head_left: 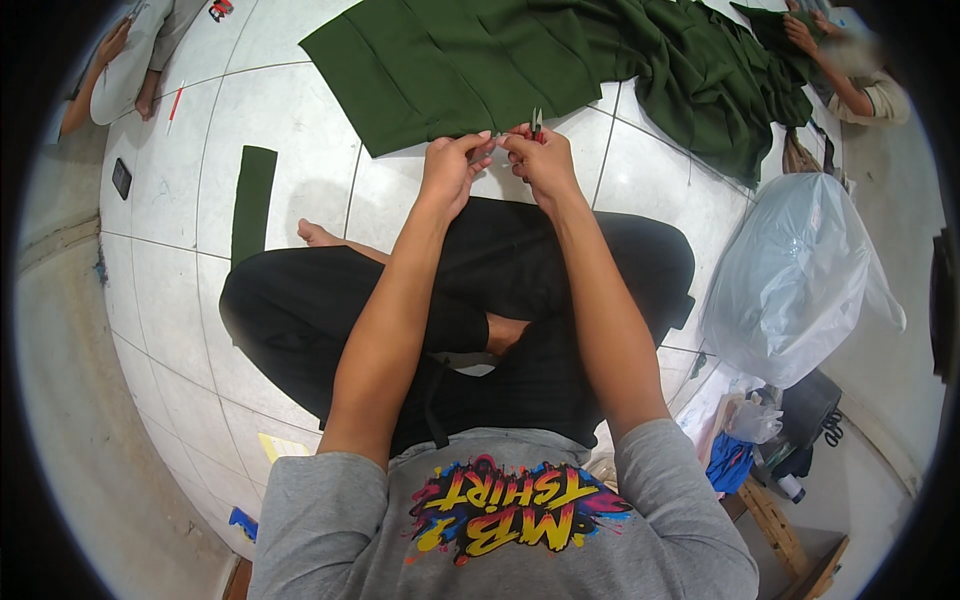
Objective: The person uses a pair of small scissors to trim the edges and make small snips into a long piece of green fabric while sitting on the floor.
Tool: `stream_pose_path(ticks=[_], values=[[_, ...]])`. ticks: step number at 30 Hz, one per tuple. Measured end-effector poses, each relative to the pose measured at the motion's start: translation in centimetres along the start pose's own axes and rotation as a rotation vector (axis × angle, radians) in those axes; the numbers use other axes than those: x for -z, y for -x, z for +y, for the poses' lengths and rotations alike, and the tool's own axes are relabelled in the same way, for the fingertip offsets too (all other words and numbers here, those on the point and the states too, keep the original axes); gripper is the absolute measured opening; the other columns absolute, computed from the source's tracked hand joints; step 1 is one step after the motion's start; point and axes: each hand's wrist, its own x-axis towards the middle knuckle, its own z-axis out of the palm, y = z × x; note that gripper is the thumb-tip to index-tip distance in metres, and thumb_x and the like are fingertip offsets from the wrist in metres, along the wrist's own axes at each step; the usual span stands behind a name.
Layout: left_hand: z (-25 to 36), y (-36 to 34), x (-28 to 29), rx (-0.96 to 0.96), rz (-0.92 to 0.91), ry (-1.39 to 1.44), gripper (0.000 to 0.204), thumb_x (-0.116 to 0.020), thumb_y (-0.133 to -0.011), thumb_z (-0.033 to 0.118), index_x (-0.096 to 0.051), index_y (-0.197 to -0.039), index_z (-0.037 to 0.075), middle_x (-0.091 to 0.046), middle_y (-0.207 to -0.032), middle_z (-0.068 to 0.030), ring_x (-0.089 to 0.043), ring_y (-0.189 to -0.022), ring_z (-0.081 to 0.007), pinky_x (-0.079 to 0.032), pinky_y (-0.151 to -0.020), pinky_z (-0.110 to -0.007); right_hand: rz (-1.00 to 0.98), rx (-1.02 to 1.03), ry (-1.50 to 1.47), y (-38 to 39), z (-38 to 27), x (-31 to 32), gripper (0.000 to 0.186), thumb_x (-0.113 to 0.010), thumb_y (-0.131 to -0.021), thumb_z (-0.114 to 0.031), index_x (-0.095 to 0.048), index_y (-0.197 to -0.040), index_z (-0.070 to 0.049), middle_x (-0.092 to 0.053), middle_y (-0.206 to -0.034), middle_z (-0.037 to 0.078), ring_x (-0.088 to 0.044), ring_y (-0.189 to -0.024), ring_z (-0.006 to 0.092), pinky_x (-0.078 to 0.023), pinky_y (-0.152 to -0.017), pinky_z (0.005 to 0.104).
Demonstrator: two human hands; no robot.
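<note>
My two hands are close together above my crossed legs, at the near edge of a large dark green cloth (450, 75). In my right hand (546, 170) is a small pair of thread snips (537, 128) with red on it, its blades pointing away from me. That hand's thumb and finger also come together near a small whitish bit (500, 143) between the hands, too small to name. My left hand (455, 172) is closed in a pinch beside it; whatever its fingertips hold cannot be made out.
A narrow green cloth strip (254, 200) lies left of my knee. Farther left are a phone (122, 178) and a red-and-white stick (176, 105). A stuffed clear plastic bag (800, 280) stands at right. Other people sit at the far left and far right, one handling green cloth (775, 35).
</note>
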Motion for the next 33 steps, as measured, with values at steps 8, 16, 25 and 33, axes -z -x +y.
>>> stream_pose_path(ticks=[8, 16, 25, 33], values=[[-0.6, -0.2, -0.2, 0.007, -0.044, 0.118, 0.012, -0.063, -0.095, 0.007, -0.065, -0.100, -0.003, -0.070, -0.103, -0.0156, -0.068, -0.105, -0.0243, -0.051, -0.089, -0.037, -0.034, -0.044, -0.022, 0.9, 0.1, 0.6, 0.016, -0.068, -0.084, -0.002, -0.067, -0.100, 0.002, -0.060, -0.078, 0.001, -0.052, -0.064, 0.0065, -0.036, -0.049, 0.0211], [-0.8, -0.5, -0.1, -0.005, -0.047, 0.231, 0.008, -0.064, -0.094, 0.004, -0.062, -0.101, 0.000, -0.067, -0.109, -0.0143, -0.065, -0.112, -0.0296, -0.050, -0.092, -0.040, -0.123, -0.194, 0.156, 3.8, -1.7, 2.0, 0.014, -0.066, -0.086, -0.005, -0.070, -0.096, 0.004, -0.063, -0.077, 0.004, -0.051, -0.062, 0.0059, -0.036, -0.049, 0.0222], [-0.6, -0.3, -0.5, -0.004, -0.036, 0.252, 0.014, -0.063, -0.095, 0.004, -0.059, -0.108, 0.001, -0.064, -0.116, -0.0122, -0.063, -0.116, -0.0299, -0.049, -0.095, -0.042, -0.189, 0.133, 1.139, 5.5, -3.9, 5.1, 0.026, -0.074, -0.080, -0.023, -0.074, -0.086, 0.002, -0.073, -0.081, 0.017, -0.072, -0.080, 0.0300, -0.055, -0.076, 0.0385], [-0.7, -0.5, -0.5, 0.015, -0.026, 0.292, 0.012, -0.065, -0.094, 0.006, -0.060, -0.104, 0.002, -0.063, -0.111, -0.0108, -0.062, -0.117, -0.0289, -0.049, -0.097, -0.043, 0.236, -0.244, -0.103, -4.5, -2.6, 6.1, 0.043, -0.077, -0.089, -0.037, -0.065, -0.107, 0.000, -0.070, -0.094, 0.011, -0.035, -0.050, 0.0064, -0.029, -0.043, 0.0243]])
